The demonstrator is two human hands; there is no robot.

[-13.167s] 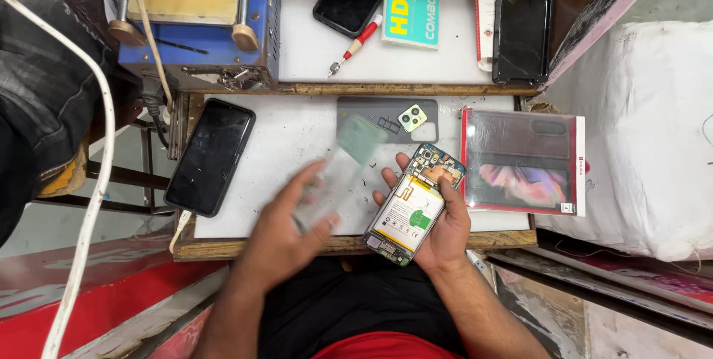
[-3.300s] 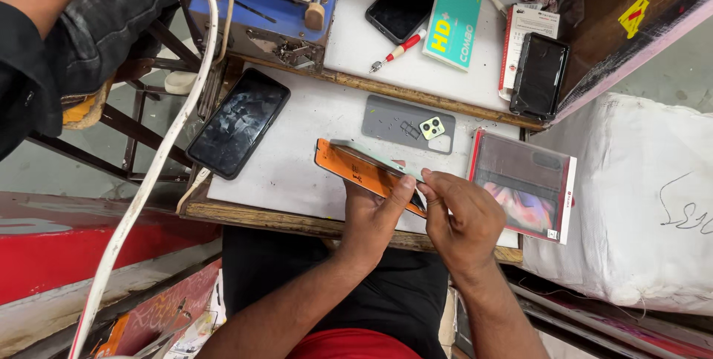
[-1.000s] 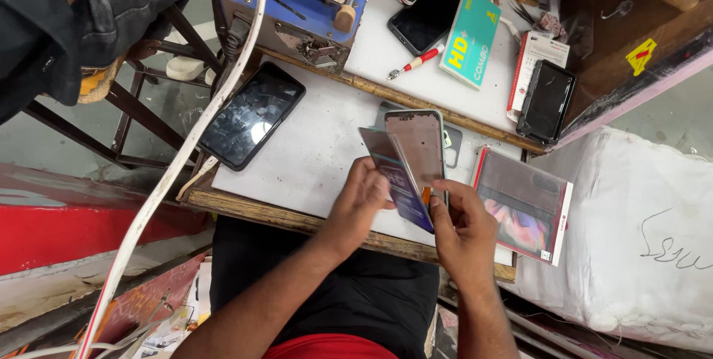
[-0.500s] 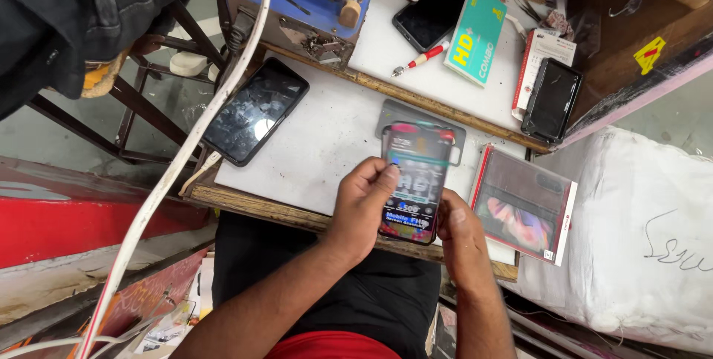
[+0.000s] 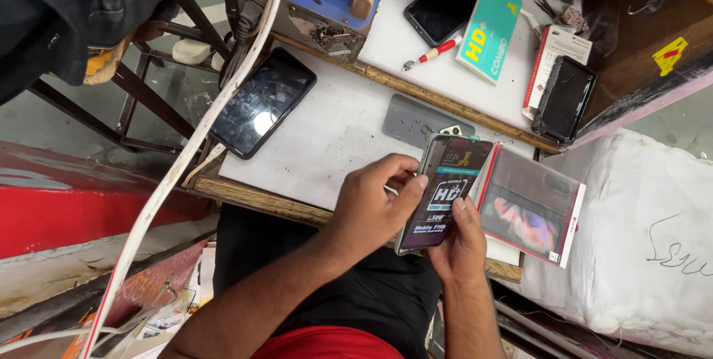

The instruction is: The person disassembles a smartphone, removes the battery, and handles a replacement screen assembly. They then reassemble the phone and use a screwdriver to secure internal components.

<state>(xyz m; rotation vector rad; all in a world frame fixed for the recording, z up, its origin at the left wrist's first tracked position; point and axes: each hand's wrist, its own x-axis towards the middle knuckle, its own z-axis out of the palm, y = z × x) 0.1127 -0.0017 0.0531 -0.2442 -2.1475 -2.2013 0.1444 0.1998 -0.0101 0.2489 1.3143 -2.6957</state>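
Phone (image 5: pixel 444 194) with printed screen film is being held above the front edge of the white bench (image 5: pixel 327 136), gripped from its left edge by the left hand (image 5: pixel 371 210). Lower right edge is being pinched by the right hand (image 5: pixel 459 244). Assembly looks closed; film is not yet peeled. Grey back cover (image 5: pixel 417 121) is lying unused.

A black phone (image 5: pixel 261 112) lies face up at the left of the white desk (image 5: pixel 334 136), beside a thick white cable (image 5: pixel 186 166). A grey back cover (image 5: pixel 416 120) lies mid-desk. To the right sits a clear packet with a red edge (image 5: pixel 531 214). Farther off lie a red-handled screwdriver (image 5: pixel 434 52), a teal box (image 5: pixel 489 28), another dark phone (image 5: pixel 445 6) and a black phone (image 5: pixel 563 99) at the far right.
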